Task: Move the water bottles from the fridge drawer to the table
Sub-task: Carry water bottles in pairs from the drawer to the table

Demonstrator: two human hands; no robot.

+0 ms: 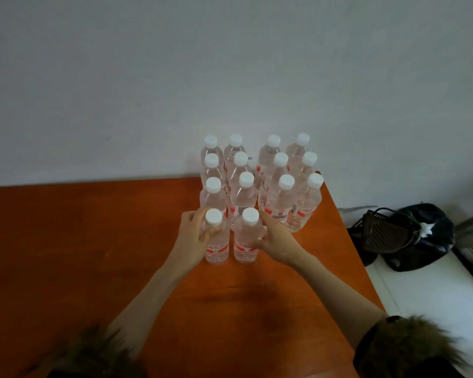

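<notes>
Each hand grips one clear plastic water bottle with a white cap – left hand (193, 236), right hand (273, 237) – near the orange table's (93, 255) right edge

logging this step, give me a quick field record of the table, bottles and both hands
surface: orange table, against a pale wall
bottles on table: 14, upright, white caps, four columns
left hand: grips front-left bottle
right hand: grips front-right bottle
front row: two bottles, right two columns unfilled
off table: black bag on floor, right
</notes>
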